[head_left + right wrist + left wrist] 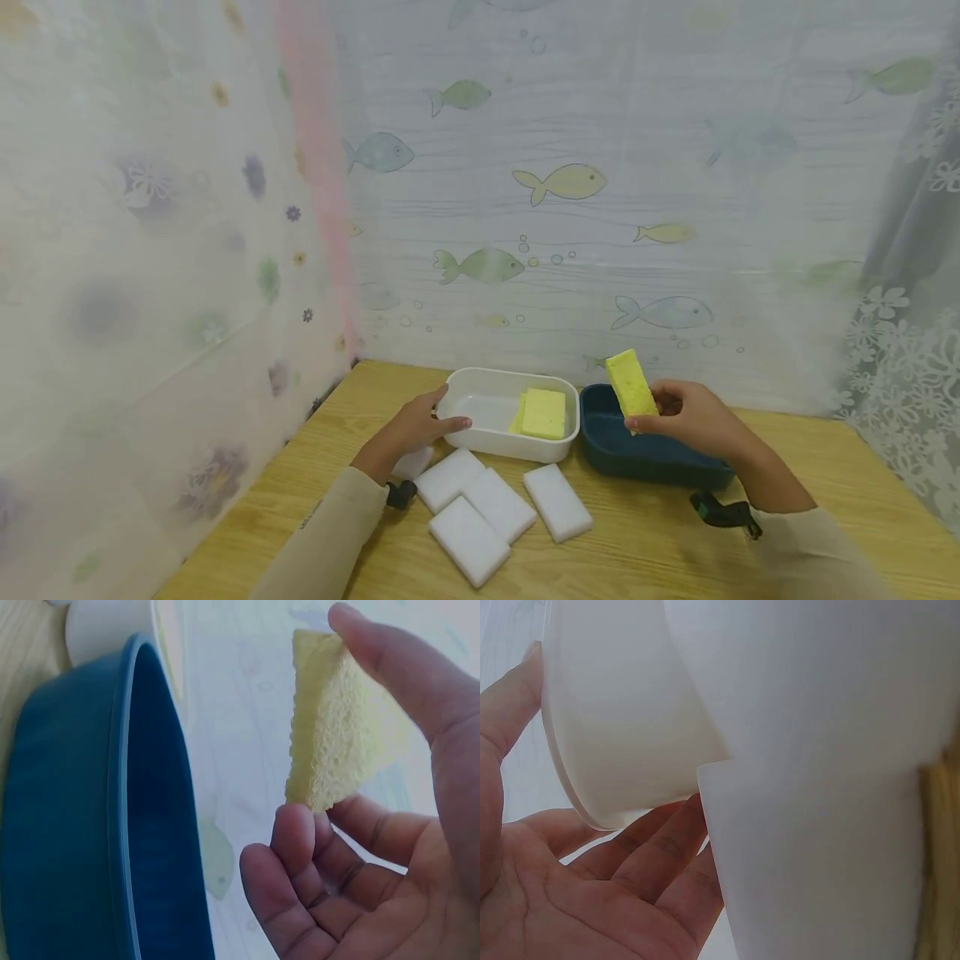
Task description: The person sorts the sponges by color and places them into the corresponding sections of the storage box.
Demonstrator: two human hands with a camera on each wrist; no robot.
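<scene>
At the left end of a white plastic container point(495, 443), my left hand point(405, 429) grips the rim, thumb at the front and fingers round the end wall. Yellow sponges point(544, 414) lie overlapped at that container's right end. My right hand point(693, 417) pinches another yellow sponge point(630, 383) between thumb and fingers, tilted above a dark blue container point(652, 468). The right wrist view shows this sponge point(330, 727) edge-on, above the level of the blue rim point(120, 750). Much of the blue container's inside is hidden behind the right hand.
Several white sponges point(470, 542) lie in a loose overlapping group before the white container, with a separate white sponge point(558, 502) to their right. The two containers stand side by side on the wooden table point(630, 550). A fish-patterned curtain point(555, 275) hangs behind.
</scene>
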